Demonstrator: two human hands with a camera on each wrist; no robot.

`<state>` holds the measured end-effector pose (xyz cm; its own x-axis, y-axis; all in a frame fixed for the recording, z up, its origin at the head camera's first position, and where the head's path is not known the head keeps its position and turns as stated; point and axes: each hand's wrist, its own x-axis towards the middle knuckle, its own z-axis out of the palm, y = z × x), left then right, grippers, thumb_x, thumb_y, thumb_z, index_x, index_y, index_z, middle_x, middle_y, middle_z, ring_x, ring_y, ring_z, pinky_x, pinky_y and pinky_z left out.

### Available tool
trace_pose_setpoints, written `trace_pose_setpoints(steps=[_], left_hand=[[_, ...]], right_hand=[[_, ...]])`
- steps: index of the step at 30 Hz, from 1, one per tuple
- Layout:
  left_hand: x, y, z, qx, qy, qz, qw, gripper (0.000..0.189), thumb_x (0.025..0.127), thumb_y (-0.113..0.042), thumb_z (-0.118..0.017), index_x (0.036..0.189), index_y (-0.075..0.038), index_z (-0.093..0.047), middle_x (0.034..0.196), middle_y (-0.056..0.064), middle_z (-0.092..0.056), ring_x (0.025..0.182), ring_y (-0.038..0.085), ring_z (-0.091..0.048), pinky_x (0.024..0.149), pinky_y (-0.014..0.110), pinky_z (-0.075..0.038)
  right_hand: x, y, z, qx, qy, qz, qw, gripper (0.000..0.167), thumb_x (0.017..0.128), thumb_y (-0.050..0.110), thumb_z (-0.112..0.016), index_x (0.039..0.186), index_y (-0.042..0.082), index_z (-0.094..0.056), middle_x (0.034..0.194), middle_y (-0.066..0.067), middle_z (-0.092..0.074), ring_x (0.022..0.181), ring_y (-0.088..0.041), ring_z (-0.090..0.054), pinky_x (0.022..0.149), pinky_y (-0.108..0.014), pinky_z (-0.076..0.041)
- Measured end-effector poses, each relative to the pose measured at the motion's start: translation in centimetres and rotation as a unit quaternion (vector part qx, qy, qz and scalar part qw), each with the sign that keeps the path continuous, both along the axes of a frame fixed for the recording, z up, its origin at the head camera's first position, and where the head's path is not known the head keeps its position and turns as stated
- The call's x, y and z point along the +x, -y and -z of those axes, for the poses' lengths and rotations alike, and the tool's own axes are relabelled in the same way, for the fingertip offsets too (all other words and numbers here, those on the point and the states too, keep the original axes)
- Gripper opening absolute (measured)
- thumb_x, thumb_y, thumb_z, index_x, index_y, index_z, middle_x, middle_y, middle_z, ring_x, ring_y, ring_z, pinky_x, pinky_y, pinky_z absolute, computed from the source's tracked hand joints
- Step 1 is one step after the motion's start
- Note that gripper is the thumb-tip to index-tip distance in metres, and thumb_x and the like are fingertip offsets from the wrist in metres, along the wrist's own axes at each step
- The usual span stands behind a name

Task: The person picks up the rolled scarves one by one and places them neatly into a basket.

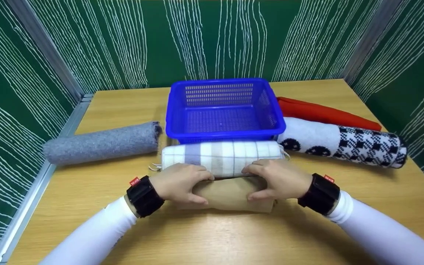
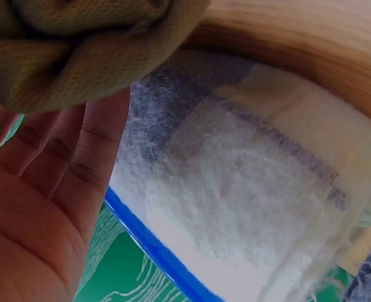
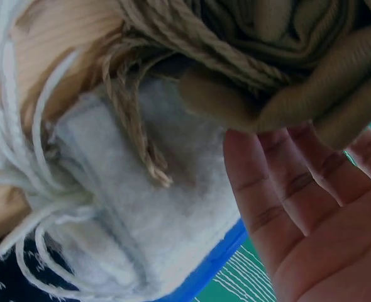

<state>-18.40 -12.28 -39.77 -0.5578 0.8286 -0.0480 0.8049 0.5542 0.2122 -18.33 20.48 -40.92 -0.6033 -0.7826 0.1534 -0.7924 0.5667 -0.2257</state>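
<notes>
A rolled tan scarf [image 1: 230,195] with twisted fringe lies in front of me on the table. My left hand [image 1: 184,182] holds its left part, thumb on the near side and fingers over the far side. On its right part my right hand [image 1: 278,180] holds it the same way. In the wrist views, the fingers [image 2: 100,135] of the left hand and the fingers [image 3: 254,170] of the right lie against the roll, their tips hidden behind it. Just beyond is a rolled white plaid scarf [image 1: 221,154] with fringed ends, close to both hands.
A blue plastic basket [image 1: 226,134] stands behind the plaid scarf. To its left lies a rolled grey scarf [image 1: 103,144]. A black-and-white patterned scarf [image 1: 366,145] and a red rolled cloth [image 1: 322,112] lie to its right. Green walls with white lines enclose the wooden table [image 1: 98,206].
</notes>
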Motion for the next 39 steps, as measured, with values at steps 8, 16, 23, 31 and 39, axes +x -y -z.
trace_pose_setpoints(steps=[8,16,23,31,39], left_hand=[[0.0,0.0,0.5,-0.015,0.015,-0.008,0.9997,0.064,0.090,-0.051,-0.085,0.139,-0.014,-0.068,0.128,0.003,-0.075,0.112,0.025,-0.074,0.097,0.046,-0.062],[0.0,-0.1,1.0,-0.032,0.029,-0.018,0.9989,0.070,0.088,-0.053,-0.086,0.142,-0.015,-0.065,0.129,0.002,-0.074,0.113,0.024,-0.074,0.098,0.045,-0.062],[0.0,-0.2,1.5,-0.044,0.037,-0.033,0.9978,0.077,0.086,-0.056,-0.087,0.147,-0.017,-0.062,0.137,0.001,-0.073,0.119,0.025,-0.074,0.100,0.046,-0.061],[0.0,-0.3,1.9,-0.045,0.055,-0.031,0.9970,0.081,0.087,-0.053,-0.087,0.153,-0.017,-0.057,0.141,0.003,-0.071,0.124,0.027,-0.072,0.105,0.047,-0.059],[0.1,-0.4,2.0,-0.048,0.070,-0.026,0.9961,0.087,0.086,-0.051,-0.089,0.157,-0.017,-0.052,0.146,0.006,-0.069,0.127,0.030,-0.071,0.110,0.048,-0.057]], right_hand=[[0.0,0.2,0.7,0.003,0.017,-0.015,0.9997,0.067,0.086,0.054,-0.089,0.132,0.009,-0.073,0.117,-0.004,-0.079,0.102,-0.019,-0.076,0.090,-0.042,-0.064],[0.1,0.4,1.3,0.030,0.010,-0.008,0.9995,0.078,0.083,0.058,-0.089,0.140,0.008,-0.070,0.125,-0.006,-0.077,0.108,-0.024,-0.076,0.094,-0.045,-0.063],[0.1,0.5,2.1,0.048,0.014,-0.007,0.9987,0.083,0.080,0.057,-0.091,0.143,0.008,-0.067,0.131,-0.008,-0.076,0.113,-0.028,-0.075,0.097,-0.049,-0.062],[0.1,0.8,2.4,0.047,0.031,-0.012,0.9983,0.087,0.079,0.056,-0.092,0.146,0.009,-0.063,0.133,-0.007,-0.075,0.115,-0.028,-0.075,0.098,-0.050,-0.062],[0.2,1.0,2.7,0.041,0.053,-0.012,0.9977,0.087,0.078,0.053,-0.093,0.147,0.010,-0.062,0.131,-0.005,-0.074,0.115,-0.026,-0.073,0.099,-0.049,-0.061]])
